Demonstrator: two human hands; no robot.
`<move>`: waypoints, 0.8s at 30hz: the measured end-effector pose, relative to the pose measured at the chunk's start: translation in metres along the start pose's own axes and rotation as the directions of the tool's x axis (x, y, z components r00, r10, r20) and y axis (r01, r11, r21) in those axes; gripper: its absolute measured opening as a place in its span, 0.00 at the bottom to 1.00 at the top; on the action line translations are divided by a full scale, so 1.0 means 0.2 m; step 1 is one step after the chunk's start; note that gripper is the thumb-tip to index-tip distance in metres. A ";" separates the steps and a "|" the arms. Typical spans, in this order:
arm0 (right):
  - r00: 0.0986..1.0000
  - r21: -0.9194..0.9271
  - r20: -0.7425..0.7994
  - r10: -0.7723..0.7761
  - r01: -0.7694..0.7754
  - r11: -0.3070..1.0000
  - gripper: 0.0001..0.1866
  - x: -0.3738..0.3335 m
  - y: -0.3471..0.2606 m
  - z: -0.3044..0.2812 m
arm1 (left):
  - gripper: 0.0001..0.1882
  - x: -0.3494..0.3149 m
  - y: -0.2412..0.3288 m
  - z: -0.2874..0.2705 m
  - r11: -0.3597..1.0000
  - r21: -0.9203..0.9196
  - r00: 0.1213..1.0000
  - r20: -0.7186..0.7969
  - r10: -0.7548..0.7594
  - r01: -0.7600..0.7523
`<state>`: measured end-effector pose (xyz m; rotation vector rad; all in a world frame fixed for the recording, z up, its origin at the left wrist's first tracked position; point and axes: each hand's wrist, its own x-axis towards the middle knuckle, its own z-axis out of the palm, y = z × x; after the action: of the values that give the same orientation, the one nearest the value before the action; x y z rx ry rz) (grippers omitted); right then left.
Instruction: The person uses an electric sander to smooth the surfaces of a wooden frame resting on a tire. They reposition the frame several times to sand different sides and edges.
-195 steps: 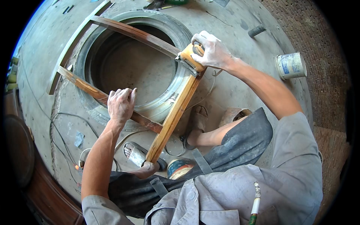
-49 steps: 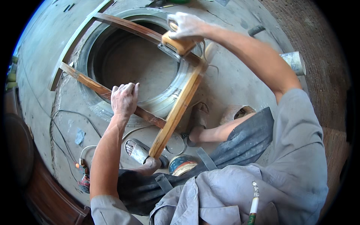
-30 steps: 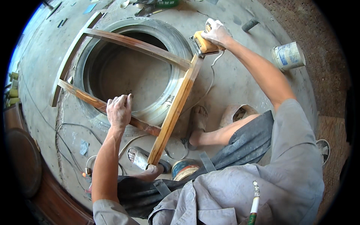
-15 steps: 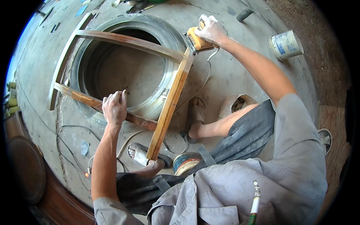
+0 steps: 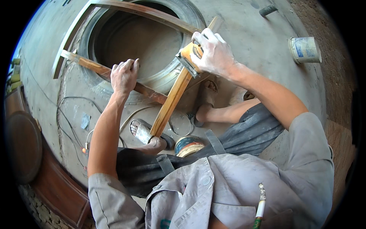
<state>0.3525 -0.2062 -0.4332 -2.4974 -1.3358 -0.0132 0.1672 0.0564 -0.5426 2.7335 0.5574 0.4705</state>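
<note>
A wooden frame [image 5: 173,100] of crossed rails rests on a large tyre [image 5: 193,14] lying on the floor. Its near end leans by my left foot. My left hand [image 5: 124,76] is closed round the frame's near crosspiece, white dust on its fingers. In my dusty right hand [image 5: 218,53] is a yellow power sander [image 5: 190,53], its flat metal base set on the right-hand long rail, partway along it. That rail's far end sticks out beyond my fingers. Part of the sander is hidden under my palm.
A white bucket [image 5: 305,50] lies tipped at the right, near a dark short tube [image 5: 268,10]. Cables [image 5: 74,97] trail over the floor at left. Dark wooden panels [image 5: 51,181] stand at lower left. A round striped container [image 5: 189,146] sits between my feet. A cigarette [image 5: 260,206] shows low in view.
The sander in my right hand has come along the rail from its far end toward me. My left hand keeps its grip on the crosspiece. The whole view has shifted.
</note>
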 end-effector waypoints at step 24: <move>0.939 -0.095 -0.026 0.343 -0.344 0.934 0.28 0.70 0.95 -0.14 | 0.12 0.00 0.01 -0.01 0.997 -0.072 0.999 -0.041 -0.004 0.001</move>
<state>0.5905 -0.1985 -0.4363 -2.7769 -0.8964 -0.0125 0.1665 0.0544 -0.5401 2.6605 0.5430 0.5366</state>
